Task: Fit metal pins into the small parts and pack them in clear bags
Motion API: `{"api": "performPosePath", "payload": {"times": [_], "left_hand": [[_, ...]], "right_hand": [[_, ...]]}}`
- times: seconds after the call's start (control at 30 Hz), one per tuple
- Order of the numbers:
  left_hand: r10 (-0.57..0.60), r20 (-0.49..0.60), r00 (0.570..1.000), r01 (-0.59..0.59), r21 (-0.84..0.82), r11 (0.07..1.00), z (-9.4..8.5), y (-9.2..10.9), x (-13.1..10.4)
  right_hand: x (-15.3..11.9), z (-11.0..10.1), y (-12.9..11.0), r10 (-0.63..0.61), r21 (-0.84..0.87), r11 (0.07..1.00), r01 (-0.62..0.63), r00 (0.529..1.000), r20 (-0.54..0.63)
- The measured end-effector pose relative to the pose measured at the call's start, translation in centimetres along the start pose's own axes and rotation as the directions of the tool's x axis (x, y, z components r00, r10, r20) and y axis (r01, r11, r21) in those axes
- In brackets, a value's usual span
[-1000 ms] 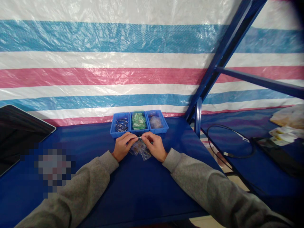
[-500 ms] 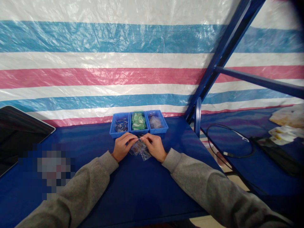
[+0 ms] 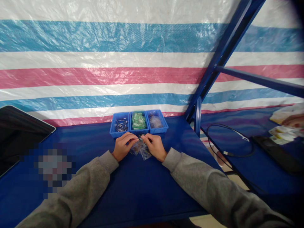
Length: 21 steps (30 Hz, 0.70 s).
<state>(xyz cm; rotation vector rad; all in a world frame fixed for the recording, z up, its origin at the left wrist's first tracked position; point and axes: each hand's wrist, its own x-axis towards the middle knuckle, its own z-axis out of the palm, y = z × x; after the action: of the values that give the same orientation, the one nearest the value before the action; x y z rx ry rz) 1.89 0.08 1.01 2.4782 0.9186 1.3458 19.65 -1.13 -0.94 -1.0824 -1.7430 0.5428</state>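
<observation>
As I'm watching, 2 grey sleeves (image 3: 90,180) are extending over the blue table (image 3: 142,196). Left hand (image 3: 123,146) and right hand (image 3: 154,146) are facing each other, fingertips nearly meeting. Both are pinching, thumb and finger almost together, and both seem to be gripping 1 small shiny piece (image 3: 140,138). It's sitting between the 2 sets of fingertips: rightward from the left ones, leftward from the right ones. Long axis looks to be running roughly side to side, but it's too tiny to be sure. Can't tell which hand is nearer. Clear packets (image 3: 145,154) are lying just below, between the hands; contents blurred.

Just beyond the fingers, 3 blue bins are standing in a row: left bin (image 3: 115,134) holding metal pins (image 3: 121,126), middle bin (image 3: 139,130) holding green packets (image 3: 139,121), right bin (image 3: 159,130) holding clear bags (image 3: 156,122). Behind, a striped sheet (image 3: 118,76) is hanging.
</observation>
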Motion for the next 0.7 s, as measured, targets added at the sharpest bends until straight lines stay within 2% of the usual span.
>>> {"api": "performPosePath", "payload": {"times": [0.7], "left_hand": [[0.011,0.011,1.000,-0.011,-0.035,0.999,-0.08,0.15,-0.10]], "right_hand": [[-0.07,0.28,0.35,0.002,-0.027,1.000,-0.002,1.000,0.011]]}}
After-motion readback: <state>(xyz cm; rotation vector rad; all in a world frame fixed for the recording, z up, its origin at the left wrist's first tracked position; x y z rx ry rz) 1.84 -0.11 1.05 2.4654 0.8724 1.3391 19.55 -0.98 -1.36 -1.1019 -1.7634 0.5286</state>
